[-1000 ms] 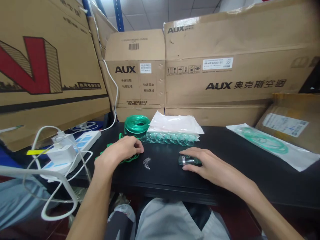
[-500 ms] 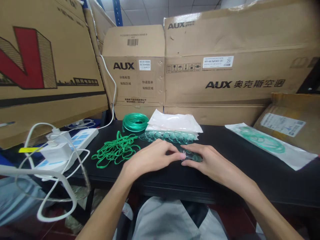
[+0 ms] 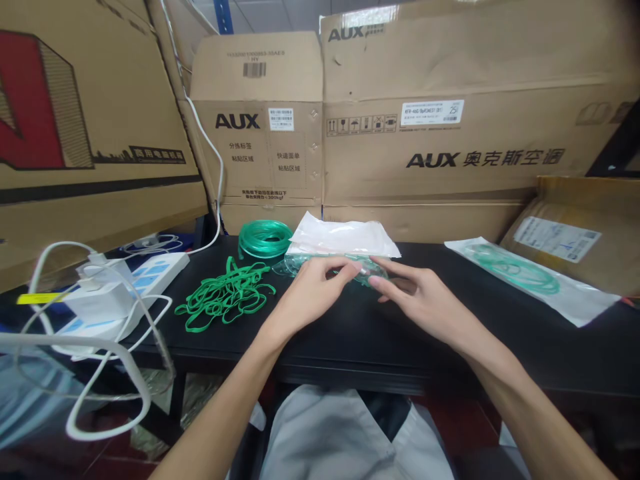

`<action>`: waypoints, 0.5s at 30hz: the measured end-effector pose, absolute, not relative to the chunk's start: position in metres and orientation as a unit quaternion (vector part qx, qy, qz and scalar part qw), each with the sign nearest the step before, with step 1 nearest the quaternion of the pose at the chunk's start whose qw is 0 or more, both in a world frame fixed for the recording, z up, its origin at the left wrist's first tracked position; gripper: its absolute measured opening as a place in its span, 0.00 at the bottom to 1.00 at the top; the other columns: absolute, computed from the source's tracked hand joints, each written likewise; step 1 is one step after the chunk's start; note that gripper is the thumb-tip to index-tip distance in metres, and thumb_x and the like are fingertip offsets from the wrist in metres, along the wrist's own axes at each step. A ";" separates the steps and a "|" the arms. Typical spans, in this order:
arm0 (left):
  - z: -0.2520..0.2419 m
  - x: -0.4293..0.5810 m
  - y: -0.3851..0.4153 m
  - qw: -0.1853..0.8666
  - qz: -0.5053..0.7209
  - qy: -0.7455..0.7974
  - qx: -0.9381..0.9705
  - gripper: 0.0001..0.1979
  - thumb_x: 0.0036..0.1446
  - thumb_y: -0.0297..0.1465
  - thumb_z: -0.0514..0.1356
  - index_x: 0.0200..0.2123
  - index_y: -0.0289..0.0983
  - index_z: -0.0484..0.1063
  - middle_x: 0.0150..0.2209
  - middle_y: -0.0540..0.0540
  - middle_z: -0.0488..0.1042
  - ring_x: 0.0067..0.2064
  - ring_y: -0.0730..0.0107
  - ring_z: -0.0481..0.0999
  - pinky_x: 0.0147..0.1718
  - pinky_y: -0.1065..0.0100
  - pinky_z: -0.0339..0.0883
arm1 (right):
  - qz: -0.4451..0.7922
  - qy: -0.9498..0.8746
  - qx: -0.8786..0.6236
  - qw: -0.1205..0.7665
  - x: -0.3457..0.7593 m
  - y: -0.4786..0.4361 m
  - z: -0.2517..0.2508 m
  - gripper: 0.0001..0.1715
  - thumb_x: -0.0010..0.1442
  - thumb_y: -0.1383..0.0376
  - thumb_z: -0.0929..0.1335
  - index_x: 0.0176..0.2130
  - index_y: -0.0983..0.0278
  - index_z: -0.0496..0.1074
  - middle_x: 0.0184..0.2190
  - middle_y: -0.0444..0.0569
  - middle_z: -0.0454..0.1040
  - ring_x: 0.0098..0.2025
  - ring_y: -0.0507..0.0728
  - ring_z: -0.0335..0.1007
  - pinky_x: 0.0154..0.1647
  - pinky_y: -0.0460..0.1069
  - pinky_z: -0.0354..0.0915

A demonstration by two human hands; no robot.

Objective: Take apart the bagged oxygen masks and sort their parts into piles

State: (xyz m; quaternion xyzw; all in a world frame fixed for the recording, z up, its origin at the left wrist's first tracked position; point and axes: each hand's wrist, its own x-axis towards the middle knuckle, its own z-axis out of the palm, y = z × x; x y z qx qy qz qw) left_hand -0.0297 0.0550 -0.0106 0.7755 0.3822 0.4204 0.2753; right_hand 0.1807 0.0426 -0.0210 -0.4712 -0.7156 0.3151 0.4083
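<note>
A clear green plastic mask (image 3: pixel 374 269) is between my hands, low over the black table. My left hand (image 3: pixel 320 283) is closed, thumb and fingertips pinched at the mask's left side; the hand hides much of that side. From the right, my right hand (image 3: pixel 417 290) grips it, the thumb on the near edge and the index finger on the far edge. Right behind my fingers lies a row of similar clear green masks (image 3: pixel 286 268), partly covered by my left hand. White paper-backed packages (image 3: pixel 345 237) lie at the back of that row.
Green elastic bands (image 3: pixel 225 297) lie tangled on the left, near a coil of green tubing (image 3: pixel 265 239). A power strip (image 3: pixel 165 270) with looping white cables stands further left. A flat package of tubing (image 3: pixel 530 277) lies right. Cardboard boxes (image 3: pixel 370 187) wall the back.
Both hands have moved away from me with the mask, up against the row of masks. My right hand's grip has shifted slightly. The camera view has turned a little.
</note>
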 end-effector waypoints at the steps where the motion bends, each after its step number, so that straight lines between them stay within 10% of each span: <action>1: -0.011 -0.028 0.056 0.309 0.426 0.372 0.765 0.18 0.68 0.42 0.57 0.36 0.35 0.81 0.37 0.48 0.80 0.42 0.63 0.76 0.43 0.67 0.67 | 0.313 -0.709 -0.474 0.418 0.182 0.042 -0.019 0.37 0.66 0.49 0.71 0.67 0.63 0.68 0.54 0.54 0.80 0.43 0.63 0.83 0.49 0.55 0.76; 15: -0.017 -0.018 0.061 0.507 0.454 0.356 0.640 0.10 0.62 0.35 0.63 0.38 0.34 0.81 0.48 0.41 0.82 0.50 0.62 0.80 0.35 0.73 0.69 | 0.229 -0.706 -0.442 0.504 0.187 0.046 -0.024 0.22 0.62 0.52 0.75 0.52 0.59 0.82 0.50 0.48 0.83 0.54 0.66 0.79 0.58 0.58 0.72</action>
